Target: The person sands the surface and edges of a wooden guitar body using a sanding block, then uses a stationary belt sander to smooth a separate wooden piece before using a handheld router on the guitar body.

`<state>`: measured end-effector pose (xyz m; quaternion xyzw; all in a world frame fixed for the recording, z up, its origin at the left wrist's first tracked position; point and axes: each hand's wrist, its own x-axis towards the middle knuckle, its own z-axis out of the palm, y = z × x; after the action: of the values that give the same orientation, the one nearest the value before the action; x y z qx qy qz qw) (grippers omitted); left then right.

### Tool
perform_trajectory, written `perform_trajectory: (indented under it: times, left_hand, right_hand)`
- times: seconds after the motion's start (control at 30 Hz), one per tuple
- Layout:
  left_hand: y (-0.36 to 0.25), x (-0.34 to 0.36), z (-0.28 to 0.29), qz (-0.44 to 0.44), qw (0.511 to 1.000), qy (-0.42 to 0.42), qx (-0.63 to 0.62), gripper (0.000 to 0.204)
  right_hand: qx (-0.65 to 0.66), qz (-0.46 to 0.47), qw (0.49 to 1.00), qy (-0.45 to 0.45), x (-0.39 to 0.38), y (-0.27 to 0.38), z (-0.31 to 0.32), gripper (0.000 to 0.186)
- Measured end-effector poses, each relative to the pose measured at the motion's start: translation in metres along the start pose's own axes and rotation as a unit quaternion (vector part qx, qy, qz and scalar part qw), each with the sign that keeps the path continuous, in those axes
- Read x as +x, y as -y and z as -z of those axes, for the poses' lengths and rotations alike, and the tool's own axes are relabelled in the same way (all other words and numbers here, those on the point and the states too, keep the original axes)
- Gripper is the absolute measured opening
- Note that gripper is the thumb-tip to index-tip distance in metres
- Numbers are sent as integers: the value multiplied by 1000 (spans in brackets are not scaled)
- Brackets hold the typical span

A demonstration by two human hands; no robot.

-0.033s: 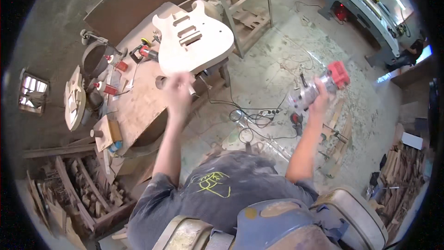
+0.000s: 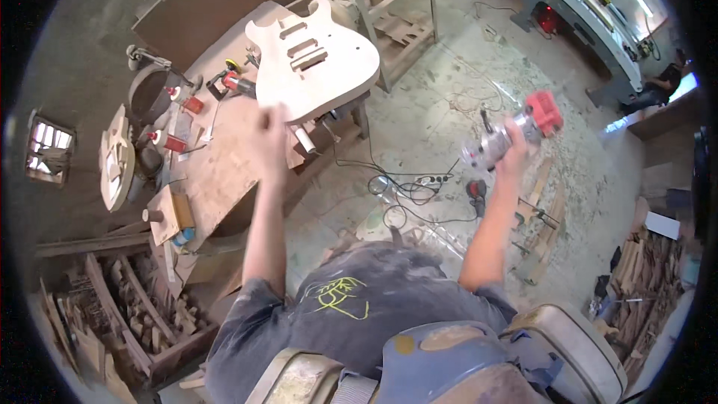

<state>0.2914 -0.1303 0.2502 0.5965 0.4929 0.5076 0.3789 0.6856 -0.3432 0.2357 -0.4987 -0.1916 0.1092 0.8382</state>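
Note:
My right hand (image 2: 511, 158) is closed round the body of a compact trim router (image 2: 499, 147) with a clear base and a red battery (image 2: 545, 111). The router is held tilted in the air over the floor, right of the bench. My left hand (image 2: 274, 135), smeared by motion, is at the near edge of a pale wooden guitar body (image 2: 340, 71); its fingers cannot be made out, nor whether it touches the wood. The guitar body lies on the bench with its routed cavities facing up. A short white cylinder (image 2: 305, 140) is beside my left hand.
The wooden bench (image 2: 224, 168) carries glue bottles (image 2: 170, 141) and a red power tool (image 2: 238, 84). Cables and a power strip (image 2: 430, 181) lie on the dusty floor. Scrap wood fills a bin (image 2: 142, 314) at lower left. A person (image 2: 662, 88) is at the far right.
My left hand has shifted slightly left, uncovering more of the white cylinder. The router in my right hand has moved slightly left.

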Motion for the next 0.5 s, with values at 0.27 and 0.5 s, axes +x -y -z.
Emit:
perform_trajectory:
  times: [0.27,0.5]
  left_hand:
    - [116,195,2,255,953,131,94,88]
    - [133,172,-26,265,924,133,-241,67]
  right_hand:
    - [-3,128,991,22,-47,35,-122,45]
    - [-100,238,966,30,-24,53,-133,47]
